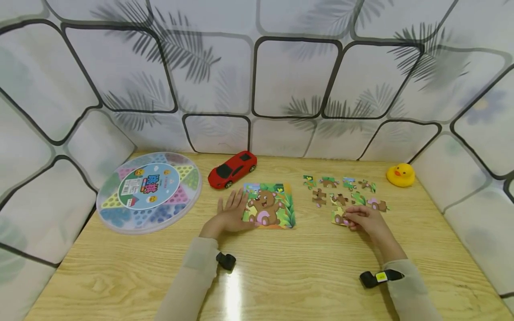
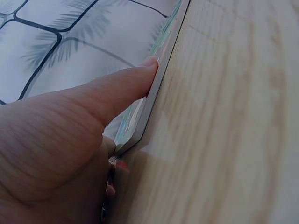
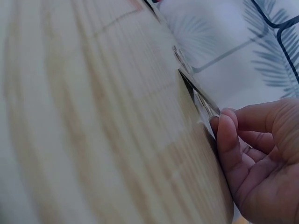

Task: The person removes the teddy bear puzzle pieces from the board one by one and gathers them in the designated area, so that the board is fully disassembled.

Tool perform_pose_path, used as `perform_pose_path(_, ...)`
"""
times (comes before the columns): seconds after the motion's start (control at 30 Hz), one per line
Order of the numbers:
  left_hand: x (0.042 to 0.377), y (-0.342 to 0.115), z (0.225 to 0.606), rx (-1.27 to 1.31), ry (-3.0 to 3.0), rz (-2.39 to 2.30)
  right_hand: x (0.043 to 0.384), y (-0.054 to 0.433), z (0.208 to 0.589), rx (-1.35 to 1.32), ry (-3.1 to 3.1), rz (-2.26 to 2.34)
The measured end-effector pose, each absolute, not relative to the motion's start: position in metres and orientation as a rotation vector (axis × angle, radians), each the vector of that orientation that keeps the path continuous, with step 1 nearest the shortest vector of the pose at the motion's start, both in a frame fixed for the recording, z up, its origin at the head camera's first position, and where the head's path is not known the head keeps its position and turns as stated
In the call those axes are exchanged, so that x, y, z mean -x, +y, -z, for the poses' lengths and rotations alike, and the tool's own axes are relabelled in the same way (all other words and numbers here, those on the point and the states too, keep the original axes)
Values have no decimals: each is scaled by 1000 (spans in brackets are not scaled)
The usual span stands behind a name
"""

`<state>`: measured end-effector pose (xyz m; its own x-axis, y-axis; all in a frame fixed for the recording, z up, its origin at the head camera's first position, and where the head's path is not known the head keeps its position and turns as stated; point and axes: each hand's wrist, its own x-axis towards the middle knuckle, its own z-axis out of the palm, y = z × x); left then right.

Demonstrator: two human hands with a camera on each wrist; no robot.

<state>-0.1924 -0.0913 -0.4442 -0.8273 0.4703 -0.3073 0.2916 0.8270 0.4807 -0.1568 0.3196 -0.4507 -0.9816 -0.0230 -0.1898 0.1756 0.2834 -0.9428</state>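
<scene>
A square bear picture puzzle board lies flat on the table in the head view. Spread out along its left side, my left hand rests with fairly straight fingers, its thumb on the board's near edge in the left wrist view. My right hand pinches a puzzle piece between thumb and fingertips. That piece tilts up off the wood in the right wrist view, its far corner low. Several loose puzzle pieces lie just beyond the right hand, in rough rows.
A red toy car stands behind the board. Left of it lies a round Chinese checkers board under a clear cover. A yellow rubber duck sits at the far right. Patterned cloth walls enclose the table's back and sides.
</scene>
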Motion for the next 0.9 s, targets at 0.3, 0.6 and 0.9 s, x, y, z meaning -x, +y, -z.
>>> perform_pose_path(0.3,191,-92,442,-566,2587,-627,158,324,451,-158,2383,1811)
perform_pose_path(0.6,192,-91,442,-567,2589,-622,155,327,454,-124,2368,1833)
perform_pose_path(0.9,194,-93,443,-565,2597,-618,155,327,454,-89,2303,1911)
